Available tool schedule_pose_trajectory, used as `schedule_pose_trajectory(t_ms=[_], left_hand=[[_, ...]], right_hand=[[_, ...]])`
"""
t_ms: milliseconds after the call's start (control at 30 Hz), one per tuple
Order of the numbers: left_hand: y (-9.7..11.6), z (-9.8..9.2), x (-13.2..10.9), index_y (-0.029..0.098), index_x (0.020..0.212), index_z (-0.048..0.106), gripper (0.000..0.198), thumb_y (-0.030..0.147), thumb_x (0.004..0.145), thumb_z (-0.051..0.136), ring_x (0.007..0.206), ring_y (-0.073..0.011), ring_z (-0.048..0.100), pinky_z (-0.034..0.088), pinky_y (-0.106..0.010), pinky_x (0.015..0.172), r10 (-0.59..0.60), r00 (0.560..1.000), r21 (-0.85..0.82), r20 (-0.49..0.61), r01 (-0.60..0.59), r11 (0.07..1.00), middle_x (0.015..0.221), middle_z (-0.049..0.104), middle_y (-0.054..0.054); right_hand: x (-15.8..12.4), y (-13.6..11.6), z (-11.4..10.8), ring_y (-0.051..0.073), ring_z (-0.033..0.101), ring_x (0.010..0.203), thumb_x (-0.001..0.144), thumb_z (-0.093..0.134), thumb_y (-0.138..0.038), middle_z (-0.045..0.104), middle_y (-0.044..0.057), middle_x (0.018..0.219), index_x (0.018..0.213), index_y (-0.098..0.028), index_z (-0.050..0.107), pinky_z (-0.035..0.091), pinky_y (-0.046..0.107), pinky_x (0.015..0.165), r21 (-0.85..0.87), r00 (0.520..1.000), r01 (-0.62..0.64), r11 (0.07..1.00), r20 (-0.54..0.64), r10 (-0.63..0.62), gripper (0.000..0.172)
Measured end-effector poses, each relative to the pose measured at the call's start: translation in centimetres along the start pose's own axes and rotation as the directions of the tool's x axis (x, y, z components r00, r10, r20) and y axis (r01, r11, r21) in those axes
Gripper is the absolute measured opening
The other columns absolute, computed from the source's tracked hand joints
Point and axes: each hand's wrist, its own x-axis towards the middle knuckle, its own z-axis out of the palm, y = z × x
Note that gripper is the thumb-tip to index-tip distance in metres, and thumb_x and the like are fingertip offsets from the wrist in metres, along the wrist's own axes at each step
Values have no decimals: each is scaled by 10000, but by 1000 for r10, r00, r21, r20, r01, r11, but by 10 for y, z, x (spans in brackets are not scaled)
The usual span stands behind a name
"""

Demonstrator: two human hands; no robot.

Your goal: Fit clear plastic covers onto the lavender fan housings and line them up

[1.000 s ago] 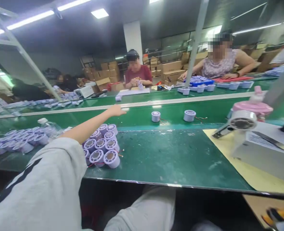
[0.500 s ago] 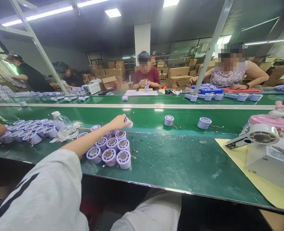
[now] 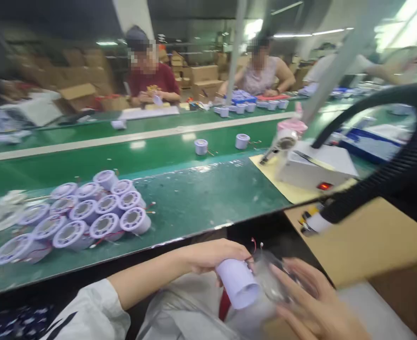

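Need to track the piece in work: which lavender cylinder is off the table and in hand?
The lavender cylinder gripped by the left hand over the lap; all others lie on the green table.

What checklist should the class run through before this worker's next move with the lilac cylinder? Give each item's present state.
1. Left hand grips the lilac cylinder: ok.
2. Right hand has hold of something: cannot tell, blurred.
3. Cylinder's red wires free of the fingers: cannot tell.
4. Cylinder held over the lap, off the green bench: ok.
5. Stack of lilac cylinders lies inside the bench edge: ok.
6. Black hose away from both hands: ok.
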Motion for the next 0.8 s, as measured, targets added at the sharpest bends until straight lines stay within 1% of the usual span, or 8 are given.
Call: schedule_pose_trajectory(t_ms=[133,267,367,500,600,667,733,800], left_hand=[[2,6,12,185,873,700,198,308,865,545,654,-106,509,471,-245,662,144,989,409,20,-140,902,841,599,-17],[1,9,10,197,920,699,219,313,914,513,865,-158,571,430,-277,802,366,931,724,0,-253,642,943,622,-37],[-10,10,12,219,1005,685,260,414,837,651,839,-163,563,427,-270,737,425,900,706,-94,-241,666,930,614,-29],[-28,6,17,255,1099,695,624,494,547,859,939,-215,568,466,-309,796,478,875,699,-74,-296,651,1012,564,-54],[-34,4,17,294,1212,644,696,446,570,865,1137,-265,535,419,-396,1001,489,871,688,42,-380,619,1222,551,-88],[-34,5,15,299,1262,603,684,392,629,845,1164,-270,539,439,-403,997,438,896,622,77,-386,681,1268,573,-87],[-34,7,14,276,1281,577,676,339,659,832,1102,-253,580,495,-369,920,371,928,505,40,-339,794,1242,603,-87],[-36,9,12,243,1282,557,683,304,660,833,1027,-224,609,521,-340,870,315,948,339,-40,-284,897,1227,603,-94]], right_hand=[[5,-13,6,336,572,1096,871,547,-159,514,163,1310,1226,-240,613,564,431,773,-302,997,-7,953,71,29,369],[5,-22,10,303,578,1076,782,603,-82,524,126,1267,834,-198,633,545,407,788,-110,952,-249,962,153,264,131],[1,-32,8,232,583,1039,831,643,-214,531,69,1176,750,-204,609,507,349,859,225,898,-432,873,197,393,88],[1,-36,5,180,585,866,947,492,-340,557,58,998,643,-187,599,477,294,740,431,844,-519,738,120,523,357],[3,-31,5,187,592,812,879,593,-372,594,70,954,567,-177,600,466,278,638,551,782,-558,621,97,616,368],[3,-27,3,215,620,867,843,645,-390,640,78,955,538,-184,619,498,297,691,644,755,-548,534,105,647,369],[2,-24,2,258,634,991,809,698,-396,678,83,1041,602,-204,677,524,342,797,706,768,-515,487,128,627,283],[-2,-23,2,293,584,1158,763,764,-346,649,76,1224,817,-241,744,494,401,945,663,821,-490,566,134,555,120]])
